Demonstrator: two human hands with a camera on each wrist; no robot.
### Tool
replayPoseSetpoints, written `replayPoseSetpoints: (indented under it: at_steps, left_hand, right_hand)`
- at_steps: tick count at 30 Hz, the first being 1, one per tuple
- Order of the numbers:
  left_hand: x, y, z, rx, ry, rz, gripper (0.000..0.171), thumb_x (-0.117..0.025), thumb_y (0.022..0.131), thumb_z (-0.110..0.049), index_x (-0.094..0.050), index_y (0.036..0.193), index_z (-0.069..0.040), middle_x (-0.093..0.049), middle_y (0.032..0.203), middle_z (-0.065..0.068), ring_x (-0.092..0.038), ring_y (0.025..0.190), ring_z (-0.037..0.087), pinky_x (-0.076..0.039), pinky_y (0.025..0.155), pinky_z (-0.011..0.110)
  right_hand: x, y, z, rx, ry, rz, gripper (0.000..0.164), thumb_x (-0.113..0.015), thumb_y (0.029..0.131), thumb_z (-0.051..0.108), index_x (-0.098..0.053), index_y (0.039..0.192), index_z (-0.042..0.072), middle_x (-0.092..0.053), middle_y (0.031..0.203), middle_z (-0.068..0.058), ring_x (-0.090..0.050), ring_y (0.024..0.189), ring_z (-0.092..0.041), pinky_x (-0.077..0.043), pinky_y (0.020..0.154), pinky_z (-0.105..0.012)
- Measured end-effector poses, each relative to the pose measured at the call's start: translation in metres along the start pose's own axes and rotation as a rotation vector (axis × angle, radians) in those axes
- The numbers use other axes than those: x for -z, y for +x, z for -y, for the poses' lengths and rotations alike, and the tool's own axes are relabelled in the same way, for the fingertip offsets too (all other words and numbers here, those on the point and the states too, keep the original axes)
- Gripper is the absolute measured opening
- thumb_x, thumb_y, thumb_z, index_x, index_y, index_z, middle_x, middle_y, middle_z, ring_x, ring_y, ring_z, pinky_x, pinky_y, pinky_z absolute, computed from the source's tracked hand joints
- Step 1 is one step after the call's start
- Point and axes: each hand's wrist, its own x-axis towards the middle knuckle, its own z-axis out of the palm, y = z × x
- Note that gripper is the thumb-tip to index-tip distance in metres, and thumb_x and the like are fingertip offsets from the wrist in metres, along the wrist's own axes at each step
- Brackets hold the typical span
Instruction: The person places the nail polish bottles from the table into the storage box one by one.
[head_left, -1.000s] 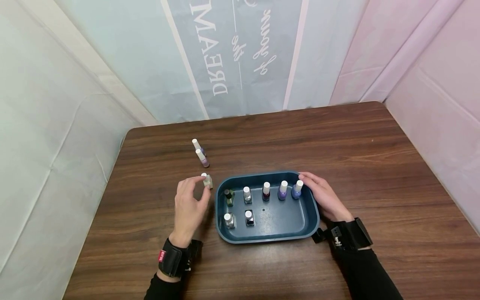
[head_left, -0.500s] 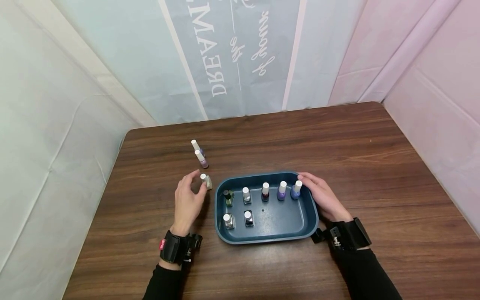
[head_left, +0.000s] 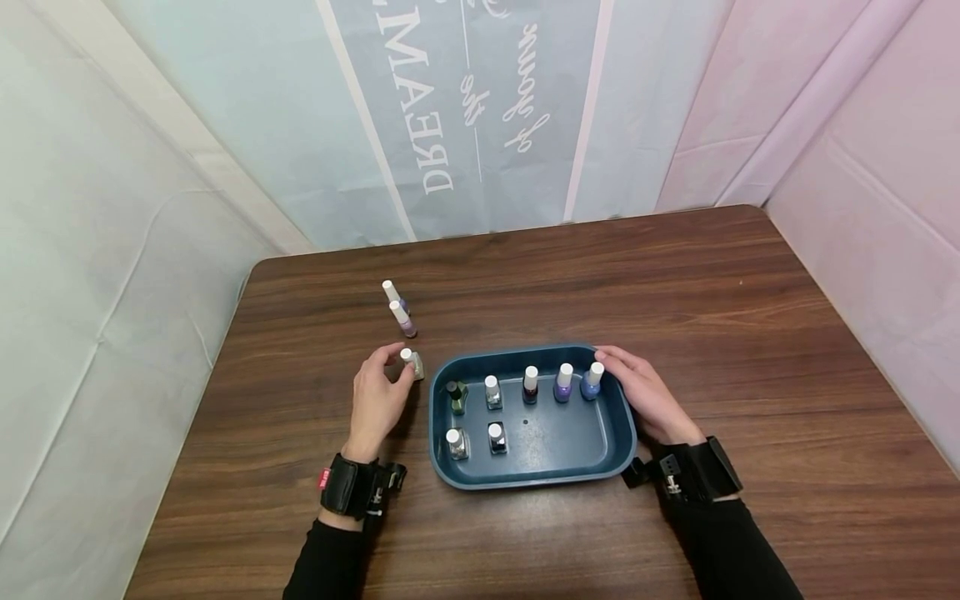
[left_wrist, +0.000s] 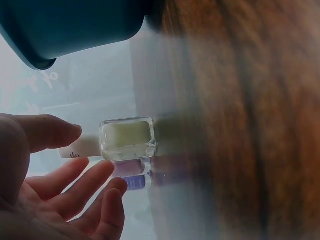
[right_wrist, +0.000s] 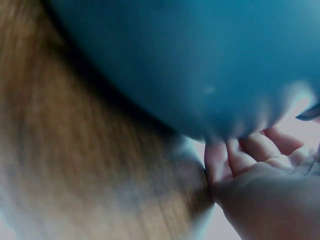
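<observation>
My left hand [head_left: 377, 400] is at the left of the tray, thumb and index finger at either side of the white cap of a pale, clear nail polish bottle [left_wrist: 127, 137]. They appear to pinch the cap; the bottle stands on the table. My right hand [head_left: 648, 393] holds the dark blue tray [head_left: 570, 475] by its far right corner, thumb at the rim and fingers [right_wrist: 260, 146] against the outer wall. Inside the tray stand several nail polish bottles: a back row from a green one [head_left: 457, 398] to a blue one [head_left: 591, 382], and two in front, including a dark one [head_left: 497, 438].
Two purplish nail polish bottles with white caps, a nearer one [head_left: 403, 320] and a farther one [head_left: 393, 293], stand beyond my left hand. The brown wooden table [head_left: 750, 333] meets hanging printed cloth [head_left: 480, 150] at its back edge.
My left index finger lifted off the pale bottle's cap, then came back close around it with the thumb. The bottle stays about where it was. My right hand holds still on the tray.
</observation>
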Motion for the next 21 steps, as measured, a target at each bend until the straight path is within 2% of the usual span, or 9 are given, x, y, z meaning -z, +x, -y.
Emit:
replayPoseSetpoints:
  at_steps: [11,21]
  left_hand:
    - [-0.0008,0.0026,0.0004,0.001,0.023,0.039,0.032,-0.063,0.091,-0.015,-0.062,0.12,-0.004,-0.065,0.114,0.018,-0.057,0.107,0.033,-0.044,0.09,0.048]
    - [-0.0003,0.0039,-0.0017,-0.009,0.06,0.062,0.03,-0.063,0.092,-0.014,-0.063,0.119,-0.002,-0.064,0.122,0.018,-0.055,0.114,0.035,-0.042,0.097,0.051]
  right_hand:
    - [0.0007,0.0007,-0.0015,0.004,-0.018,0.001,0.062,-0.043,0.098,0.053,-0.045,0.14,0.006,-0.054,0.131,-0.013,-0.056,0.103,-0.006,-0.048,0.086,-0.024]
    - [0.0014,0.0013,-0.0012,-0.012,-0.048,0.002,0.064,-0.041,0.098,0.054,-0.044,0.142,0.008,-0.05,0.138,-0.016,-0.053,0.109,-0.01,-0.044,0.091,-0.025]
